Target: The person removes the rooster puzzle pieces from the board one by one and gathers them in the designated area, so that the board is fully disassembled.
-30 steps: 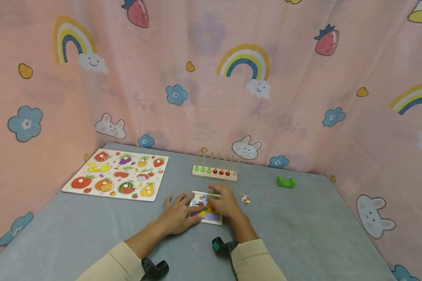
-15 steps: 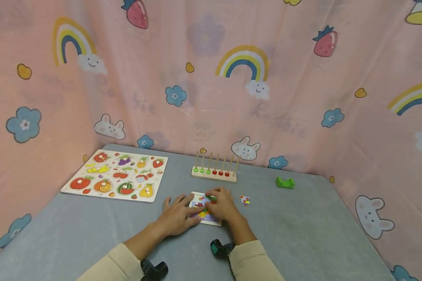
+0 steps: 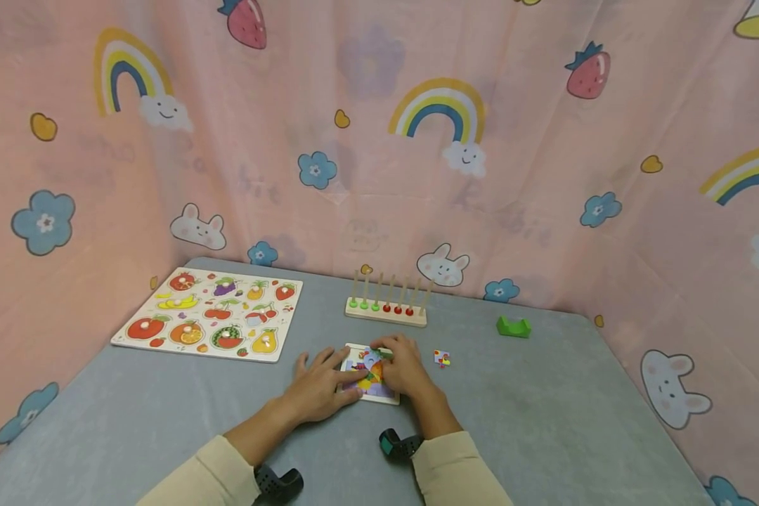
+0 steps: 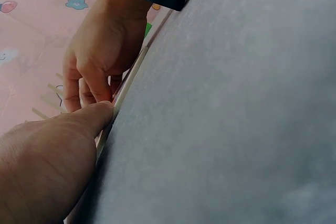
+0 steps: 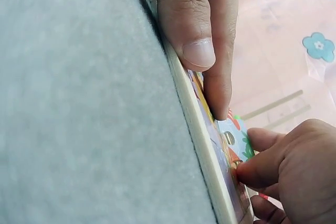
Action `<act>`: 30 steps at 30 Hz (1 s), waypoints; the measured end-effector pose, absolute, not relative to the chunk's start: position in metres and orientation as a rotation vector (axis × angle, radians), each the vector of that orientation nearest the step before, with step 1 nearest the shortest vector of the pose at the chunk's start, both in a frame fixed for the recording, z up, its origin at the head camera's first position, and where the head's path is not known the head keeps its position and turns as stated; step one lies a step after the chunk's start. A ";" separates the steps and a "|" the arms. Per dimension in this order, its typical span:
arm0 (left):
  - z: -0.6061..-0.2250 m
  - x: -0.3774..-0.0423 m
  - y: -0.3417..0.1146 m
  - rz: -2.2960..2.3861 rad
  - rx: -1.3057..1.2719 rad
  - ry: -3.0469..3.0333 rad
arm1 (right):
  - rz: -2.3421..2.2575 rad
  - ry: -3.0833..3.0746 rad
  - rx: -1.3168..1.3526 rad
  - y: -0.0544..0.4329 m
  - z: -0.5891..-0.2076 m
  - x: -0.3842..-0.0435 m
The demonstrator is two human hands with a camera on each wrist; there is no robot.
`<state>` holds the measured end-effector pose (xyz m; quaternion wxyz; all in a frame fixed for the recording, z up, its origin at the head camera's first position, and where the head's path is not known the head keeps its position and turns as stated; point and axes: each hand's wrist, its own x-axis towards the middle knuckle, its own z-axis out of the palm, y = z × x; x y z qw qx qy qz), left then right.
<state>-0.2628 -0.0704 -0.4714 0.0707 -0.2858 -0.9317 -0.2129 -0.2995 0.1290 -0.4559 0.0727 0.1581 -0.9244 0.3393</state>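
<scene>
Right hand (image 3: 405,367), apparently pinching a piece (image 5: 240,141), is drawing back, uncovering the middle of the puzzle (image 3: 374,385) on the surface (image 3: 544,422); fitting seems unfinished, a loose tile (image 3: 442,358) waiting alongside. Left hand (image 3: 319,390), fingers outstretched, is steadying.

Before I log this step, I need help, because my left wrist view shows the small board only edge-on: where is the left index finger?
Observer: In the head view, the left hand has its index finger stretched over the colourful picture on the small board.
Operator: Thanks. Is any piece lying loose beside the board?
Observer: Yes, one small puzzle piece lies on the table, to the right of the right hand.
Operator: I see pegs behind the hands. What are they part of?
Observer: A wooden peg rack, with green beads towards its left and red ones further right.
</scene>
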 end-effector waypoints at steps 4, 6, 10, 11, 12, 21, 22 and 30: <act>-0.471 -0.263 -0.070 -0.640 -0.862 -2.800 | 1.029 -2.724 0.511 0.130 -0.457 -0.299; -0.470 -0.263 -0.070 -0.644 -0.864 -2.799 | 1.036 -2.704 0.530 0.131 -0.457 -0.299; -0.471 -0.263 -0.070 -0.634 -0.867 -2.797 | 1.058 -2.692 0.551 0.131 -0.456 -0.297; -0.471 -0.263 -0.070 -0.633 -0.869 -2.797 | 1.051 -2.694 0.557 0.132 -0.456 -0.297; -0.471 -0.263 -0.070 -0.632 -0.870 -2.798 | 1.044 -2.696 0.564 0.132 -0.456 -0.296; -0.470 -0.262 -0.070 -0.639 -0.870 -2.815 | 0.996 -2.730 0.589 0.133 -0.457 -0.298; -0.470 -0.261 -0.070 -0.640 -0.870 -2.814 | 0.993 -2.733 0.589 0.133 -0.457 -0.298; -0.470 -0.263 -0.070 -0.619 -0.867 -2.812 | 0.993 -2.725 0.604 0.133 -0.458 -0.299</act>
